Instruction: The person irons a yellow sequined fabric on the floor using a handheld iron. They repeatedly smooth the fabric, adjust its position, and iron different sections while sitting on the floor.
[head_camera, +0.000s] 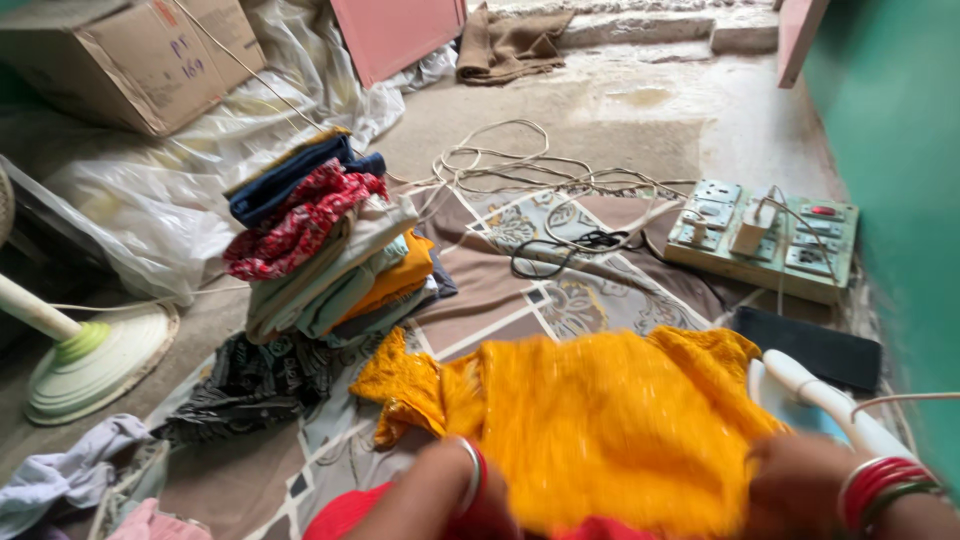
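A yellow-orange garment (600, 420) lies spread on a patterned cloth (560, 290) on the floor, blurred at its near edge. My left hand (440, 490) grips its near left edge; a bangle sits on that wrist. My right hand (800, 480) holds the near right edge, with red and green bangles on the wrist. Both hands are at the bottom of the view, partly cut off.
A stack of folded clothes (330, 250) stands left of the garment, a dark garment (255, 385) at its foot. An electric iron (815, 400) rests at right, a switchboard (765, 235) with tangled cords behind. A fan base (95, 360), cardboard box (130, 55) and plastic sheet lie left.
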